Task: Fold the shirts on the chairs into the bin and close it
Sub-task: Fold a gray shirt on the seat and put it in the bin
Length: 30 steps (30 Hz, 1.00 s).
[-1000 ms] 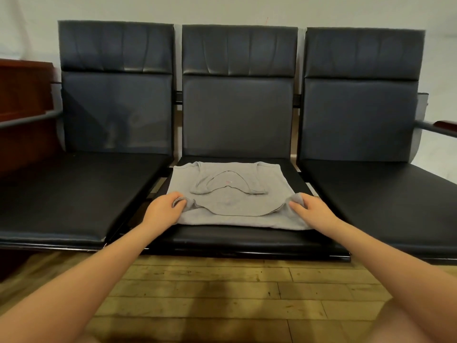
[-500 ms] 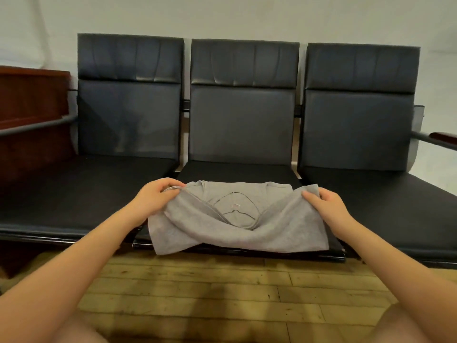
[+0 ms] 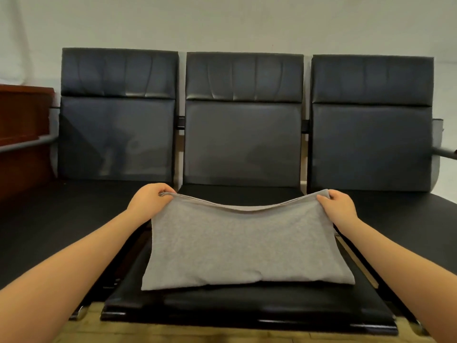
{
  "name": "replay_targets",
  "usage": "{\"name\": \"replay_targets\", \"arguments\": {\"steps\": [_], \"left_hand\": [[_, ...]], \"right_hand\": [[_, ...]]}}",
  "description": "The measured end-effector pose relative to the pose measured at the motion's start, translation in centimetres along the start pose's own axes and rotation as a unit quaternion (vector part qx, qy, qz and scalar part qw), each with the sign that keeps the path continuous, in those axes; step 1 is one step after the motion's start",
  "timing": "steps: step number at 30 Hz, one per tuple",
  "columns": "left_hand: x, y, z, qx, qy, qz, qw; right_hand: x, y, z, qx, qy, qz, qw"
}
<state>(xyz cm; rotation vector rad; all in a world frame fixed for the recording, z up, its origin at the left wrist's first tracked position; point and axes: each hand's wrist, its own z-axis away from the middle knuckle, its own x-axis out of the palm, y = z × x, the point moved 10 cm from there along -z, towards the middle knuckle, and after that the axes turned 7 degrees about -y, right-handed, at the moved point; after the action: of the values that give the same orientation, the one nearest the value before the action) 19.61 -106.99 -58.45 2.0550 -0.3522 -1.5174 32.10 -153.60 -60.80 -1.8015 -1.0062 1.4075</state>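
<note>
A grey shirt (image 3: pixel 244 243) lies folded over on the middle black chair seat (image 3: pixel 247 308), its plain side up. My left hand (image 3: pixel 148 201) pinches its far left corner and my right hand (image 3: pixel 340 206) pinches its far right corner. Both corners are lifted a little above the seat, and the far edge sags between them. The near fold rests on the seat. No bin shows in this view.
Three joined black chairs stand against a pale wall, with the left seat (image 3: pixel 61 219) and right seat (image 3: pixel 408 219) bare. A reddish wooden cabinet (image 3: pixel 22 134) stands at the far left. Metal armrests stick out at both ends. Wooden floor (image 3: pixel 173 332) runs below the seats.
Both hands lifted the shirt's near edge and carried it forward over the rest, folding it in half. The collar side is now covered. The camera moved closer and lower.
</note>
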Motion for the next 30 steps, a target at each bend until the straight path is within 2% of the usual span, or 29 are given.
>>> {"name": "replay_targets", "arguments": {"steps": [7,11,16,20,26,30], "left_hand": [[5.5,-5.8,-3.8,-0.091,-0.022,-0.015,0.995],[6.0,-7.7,-3.8,-0.125,0.038,0.030,0.991],[5.6,-7.9,-2.7,-0.169,0.063,0.071,0.981],[5.4,-6.5,-0.2,-0.183,0.008,0.040,0.982],[5.4,-3.8,5.7,-0.143,-0.059,-0.020,0.988],[5.3,-2.4,9.6,-0.117,-0.077,-0.077,0.987]], "right_hand": [[3.2,5.9,-3.1,0.082,-0.006,0.144,0.986],[3.9,6.2,-3.6,0.069,0.003,0.208,0.976],[4.2,5.0,-2.1,0.078,-0.027,0.188,0.979],[3.6,3.9,0.4,0.080,-0.072,0.154,0.982],[1.4,3.9,5.6,0.125,-0.122,0.117,0.978],[0.5,3.6,9.2,0.095,-0.169,0.101,0.976]]}}
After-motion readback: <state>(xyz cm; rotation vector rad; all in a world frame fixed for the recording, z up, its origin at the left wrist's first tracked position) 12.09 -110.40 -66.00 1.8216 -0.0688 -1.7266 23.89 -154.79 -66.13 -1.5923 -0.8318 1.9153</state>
